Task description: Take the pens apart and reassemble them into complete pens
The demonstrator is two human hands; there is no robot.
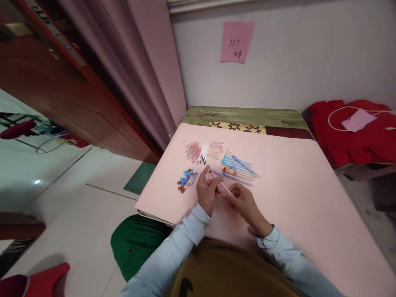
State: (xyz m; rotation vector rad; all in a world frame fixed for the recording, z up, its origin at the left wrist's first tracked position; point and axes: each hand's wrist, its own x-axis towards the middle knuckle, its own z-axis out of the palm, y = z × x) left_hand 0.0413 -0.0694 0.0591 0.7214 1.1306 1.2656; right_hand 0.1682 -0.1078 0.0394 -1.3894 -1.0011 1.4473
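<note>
Both my hands meet over a pink table (297, 198). My left hand (206, 191) and my right hand (243, 201) each pinch one end of a pale orange pen (220, 184), which lies slanted between them. Just beyond my hands lie a row of blue and orange pen barrels (239, 168), a bunch of thin white refills (203, 154), a pinkish pile of small parts (192, 150), another pale pile (215, 150), and a cluster of blue and brown caps (186, 179) to the left.
The table stands against a grey wall with a pink note (236, 41). A purple curtain (139, 62) hangs at the left. Red cloth (349, 132) lies on a surface at the right. A green stool (136, 243) sits below the table's left edge.
</note>
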